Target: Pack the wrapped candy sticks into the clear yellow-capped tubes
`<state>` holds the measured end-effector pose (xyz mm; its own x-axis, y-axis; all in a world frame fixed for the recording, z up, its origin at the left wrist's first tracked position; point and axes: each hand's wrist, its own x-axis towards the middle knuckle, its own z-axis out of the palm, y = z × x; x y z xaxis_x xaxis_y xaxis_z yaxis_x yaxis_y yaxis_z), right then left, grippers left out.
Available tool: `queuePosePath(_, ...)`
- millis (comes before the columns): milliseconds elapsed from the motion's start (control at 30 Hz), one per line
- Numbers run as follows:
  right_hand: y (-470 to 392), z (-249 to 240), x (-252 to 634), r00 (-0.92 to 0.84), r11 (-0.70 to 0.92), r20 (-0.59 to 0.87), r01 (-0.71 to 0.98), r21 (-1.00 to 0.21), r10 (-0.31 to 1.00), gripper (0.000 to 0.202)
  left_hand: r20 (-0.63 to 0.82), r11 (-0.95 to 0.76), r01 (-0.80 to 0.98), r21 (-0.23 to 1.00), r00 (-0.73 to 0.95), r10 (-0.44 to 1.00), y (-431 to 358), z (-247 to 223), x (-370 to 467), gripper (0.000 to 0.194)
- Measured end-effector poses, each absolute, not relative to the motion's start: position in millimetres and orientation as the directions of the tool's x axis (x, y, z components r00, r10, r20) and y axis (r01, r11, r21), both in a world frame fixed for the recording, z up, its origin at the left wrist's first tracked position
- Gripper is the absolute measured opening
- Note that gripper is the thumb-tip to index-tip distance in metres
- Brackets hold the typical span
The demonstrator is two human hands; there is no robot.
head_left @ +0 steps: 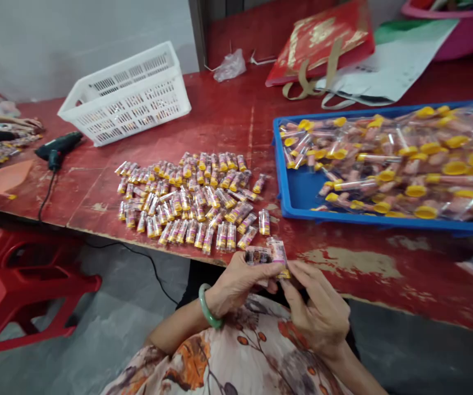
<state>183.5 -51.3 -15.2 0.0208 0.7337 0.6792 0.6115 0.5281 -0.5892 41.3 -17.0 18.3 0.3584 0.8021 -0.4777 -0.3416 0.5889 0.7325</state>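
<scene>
My left hand, a green bangle on its wrist, is closed on a small stack of printed clear plastic sleeves. Its thumb lies against a small tube in a printed sleeve, which has a yellow lower end. My right hand pinches that yellow end with thumb and fingers. Just beyond my hands, a spread of sleeved yellow-ended tubes covers part of the red table. A blue tray to the right holds many bare clear tubes with pinkish contents and yellow caps.
A white slotted basket stands at the back left, near a black heat gun with a trailing cord. A red bag lies behind. Red stools stand below left. Another person's hand works at far left.
</scene>
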Motion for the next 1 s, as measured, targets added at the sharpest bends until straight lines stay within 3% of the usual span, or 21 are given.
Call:
queuePosePath(133,-44.5,-12.3,190.2,-0.081,0.524,0.617,0.619,-0.585,0.783,0.035,-0.415,0.428,-0.307,0.850,0.110,0.903,-1.1,19.4,3.7,0.036)
queuePosePath(200,-41.4,-12.5,195.6,-0.090,0.530,0.633,0.644,-0.552,0.769,0.027,-0.319,0.304,-0.159,0.939,-0.075,0.945,14.7,22.8,-30.9,0.035)
queuePosePath(233,-39.8,-13.8,197.9,-0.100,0.537,0.646,0.660,-0.526,0.757,0.022,-0.252,0.255,-0.003,0.967,-0.165,0.954,24.6,25.7,-51.5,0.033)
queuePosePath(300,-36.7,-17.9,200.4,-0.131,0.555,0.662,0.676,-0.485,0.738,0.013,-0.083,0.233,0.417,0.879,-0.346,0.934,47.7,33.6,-95.6,0.031)
queuePosePath(333,-35.3,-20.0,200.4,-0.147,0.565,0.663,0.673,-0.477,0.734,0.010,-0.005,0.273,0.637,0.721,-0.389,0.921,60.6,37.7,-117.2,0.032)
queuePosePath(367,-34.1,-21.9,199.8,-0.159,0.576,0.663,0.665,-0.476,0.732,0.008,0.028,0.314,0.704,0.636,-0.428,0.903,74.0,41.5,-137.3,0.030)
queuePosePath(500,-29.0,-22.9,194.8,-0.185,0.613,0.683,0.643,-0.459,0.707,0.007,0.025,0.400,0.811,0.427,-0.453,0.891,124.1,47.6,-188.5,0.019)
queuePosePath(633,-21.6,-15.8,194.9,-0.200,0.617,0.707,0.677,-0.400,0.678,0.008,-0.063,0.381,0.878,0.290,-0.380,0.923,150.6,45.6,-192.1,0.023)
queuePosePath(767,-12.2,-4.6,207.1,-0.205,0.615,0.726,0.702,-0.358,0.657,0.013,-0.100,0.332,0.915,0.230,-0.317,0.943,155.3,46.6,-191.4,0.028)
queuePosePath(900,14.6,13.6,241.0,-0.206,0.540,0.711,0.793,-0.281,0.672,0.014,-0.045,0.417,0.896,0.154,-0.416,0.908,158.9,43.8,-204.3,0.034)
queuePosePath(1000,61.8,24.9,281.6,-0.164,0.375,0.648,0.905,-0.202,0.744,0.014,-0.072,0.413,0.881,0.232,-0.408,0.910,167.9,39.4,-208.4,0.036)
